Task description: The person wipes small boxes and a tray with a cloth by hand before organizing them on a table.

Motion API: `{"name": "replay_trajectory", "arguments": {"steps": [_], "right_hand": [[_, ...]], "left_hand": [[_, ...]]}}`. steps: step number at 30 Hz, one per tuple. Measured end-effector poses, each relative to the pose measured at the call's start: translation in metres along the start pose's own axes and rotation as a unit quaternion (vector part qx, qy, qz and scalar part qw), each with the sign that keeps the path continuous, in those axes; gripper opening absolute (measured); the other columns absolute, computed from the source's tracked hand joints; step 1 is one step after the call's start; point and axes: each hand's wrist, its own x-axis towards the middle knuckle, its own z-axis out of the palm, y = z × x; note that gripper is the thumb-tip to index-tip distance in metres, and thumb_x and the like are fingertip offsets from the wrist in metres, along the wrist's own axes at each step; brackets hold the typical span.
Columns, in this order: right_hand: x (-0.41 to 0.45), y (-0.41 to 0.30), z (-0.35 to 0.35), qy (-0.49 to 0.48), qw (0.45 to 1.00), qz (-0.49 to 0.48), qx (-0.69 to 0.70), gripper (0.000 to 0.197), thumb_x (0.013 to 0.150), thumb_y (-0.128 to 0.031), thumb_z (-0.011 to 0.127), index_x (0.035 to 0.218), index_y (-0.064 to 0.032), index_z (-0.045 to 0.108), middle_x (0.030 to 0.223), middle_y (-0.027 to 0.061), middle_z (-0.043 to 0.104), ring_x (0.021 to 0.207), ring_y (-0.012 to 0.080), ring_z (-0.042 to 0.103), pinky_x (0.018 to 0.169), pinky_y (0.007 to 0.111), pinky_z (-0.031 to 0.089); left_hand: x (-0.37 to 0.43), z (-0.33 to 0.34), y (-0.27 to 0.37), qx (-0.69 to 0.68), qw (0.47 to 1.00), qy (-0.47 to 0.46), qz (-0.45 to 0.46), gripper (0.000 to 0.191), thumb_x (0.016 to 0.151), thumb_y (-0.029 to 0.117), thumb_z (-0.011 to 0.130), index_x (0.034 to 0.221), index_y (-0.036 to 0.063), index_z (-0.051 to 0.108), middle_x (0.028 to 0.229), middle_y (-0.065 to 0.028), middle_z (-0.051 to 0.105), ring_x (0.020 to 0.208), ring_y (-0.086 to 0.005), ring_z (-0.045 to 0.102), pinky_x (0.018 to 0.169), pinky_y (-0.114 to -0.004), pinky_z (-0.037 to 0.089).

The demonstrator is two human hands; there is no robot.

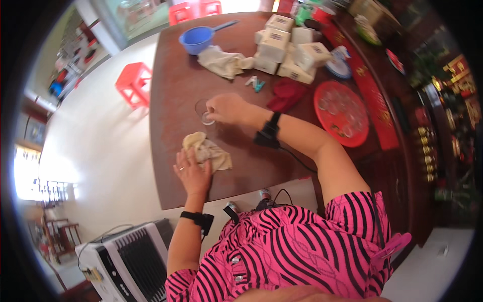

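My left hand [192,170] lies with fingers spread on the near edge of a crumpled cream cloth [215,154], which rests on the dark red-brown table [173,188]. Further up the table, the fingers of my right hand [226,109] hold a small clear glass [202,107] by its side. Whether the glass touches the table I cannot tell. To the right, a red round tray [324,128] holds several clear glasses. A dark red cloth [288,92] and small white and teal clips [258,85] lie beyond my right forearm.
A blue dipper [196,39] and a second cream cloth [222,63] lie at the far side. Several tissue packs [273,43] are piled beside them. A red plastic stool [132,83] stands left of the table, and an air cooler [128,264] is at lower left.
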Motion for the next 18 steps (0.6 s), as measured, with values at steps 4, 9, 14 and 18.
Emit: {"name": "replay_trajectory", "arguments": {"steps": [4, 9, 14, 18], "right_hand": [[-0.152, 0.011, -0.078, 0.083, 0.995, 0.058, -0.021, 0.024, 0.083, -0.031, 0.067, 0.089, -0.0079, 0.066, 0.084, 0.0103, 0.064, 0.081, 0.0301, 0.064, 0.072, 0.04, 0.052], [-0.3, 0.01, -0.152, 0.187, 0.934, 0.304, -0.009, 0.017, 0.084, -0.017, 0.069, 0.093, -0.0032, 0.067, 0.083, 0.0081, 0.066, 0.073, 0.0169, 0.063, 0.068, 0.03, 0.05], [-0.375, 0.057, -0.151, 0.231, 0.891, 0.39, -0.022, 0.023, 0.083, -0.025, 0.07, 0.091, -0.004, 0.066, 0.08, 0.0148, 0.067, 0.074, 0.0286, 0.066, 0.067, 0.039, 0.05], [-0.38, 0.087, -0.139, 0.22, 0.899, 0.362, -0.111, 0.023, 0.083, -0.027, 0.071, 0.092, -0.0057, 0.067, 0.085, 0.0168, 0.069, 0.082, 0.0351, 0.067, 0.069, 0.044, 0.052]], "left_hand": [[-0.008, 0.01, 0.026, -0.01, 1.0, 0.013, -0.01, 0.066, 0.088, 0.04, 0.061, 0.144, 0.0119, 0.039, 0.151, -0.0158, 0.033, 0.143, -0.0362, 0.026, 0.113, -0.059, 0.021], [-0.019, 0.001, 0.019, 0.008, 1.0, 0.014, -0.001, 0.066, 0.089, 0.04, 0.06, 0.145, 0.0141, 0.038, 0.151, -0.0148, 0.033, 0.143, -0.0351, 0.027, 0.112, -0.058, 0.022], [-0.019, -0.007, 0.016, 0.003, 1.0, 0.0, -0.002, 0.064, 0.091, 0.039, 0.058, 0.146, 0.0143, 0.036, 0.151, -0.0148, 0.033, 0.143, -0.0347, 0.027, 0.114, -0.056, 0.02], [-0.017, -0.011, 0.019, -0.004, 1.0, 0.001, 0.01, 0.063, 0.091, 0.038, 0.058, 0.144, 0.0116, 0.038, 0.15, -0.0155, 0.035, 0.142, -0.0338, 0.028, 0.114, -0.053, 0.021]]}}
